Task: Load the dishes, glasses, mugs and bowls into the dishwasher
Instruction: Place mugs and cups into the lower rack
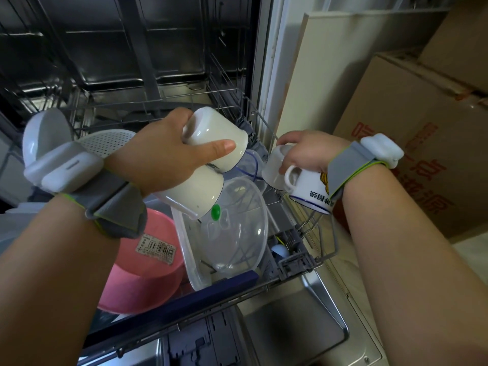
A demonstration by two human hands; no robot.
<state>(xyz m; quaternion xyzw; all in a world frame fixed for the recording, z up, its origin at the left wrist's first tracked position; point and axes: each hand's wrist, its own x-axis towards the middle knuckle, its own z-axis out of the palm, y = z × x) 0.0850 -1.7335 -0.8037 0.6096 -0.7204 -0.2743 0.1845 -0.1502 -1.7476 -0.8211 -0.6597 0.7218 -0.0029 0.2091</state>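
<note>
Dishwasher (132, 48) open, steel interior dark, lower rack (327, 256) pulled out over the door.

Boxes (422, 143), brown cardboard with red print, stacked right of the machine.

Pink basin (137, 281) sits front-left in the rack, upside down, barcode sticker on its base.

Clear tub (195, 270) just right of the basin, with a clear domed lid (243, 233) lying in it; green tab on the lid.

White bowl (45, 133) tilted on edge at rack's far left, white perforated strainer (105, 141) beside it.

Left hand (161, 157) grips two cream cups, thumb across the upper cup (214, 133), lower cup (192, 194) under the palm; both plain, glossy, mouths facing down-right, held above the tub.

Right hand (303, 151) has fingers curled on a white mug (306, 188) from above, at the rack's right edge. Mug tipped mouth-down, blue rim, handle toward camera, black characters and a yellow print.

Grey straps with white pods on both wrists.
</note>
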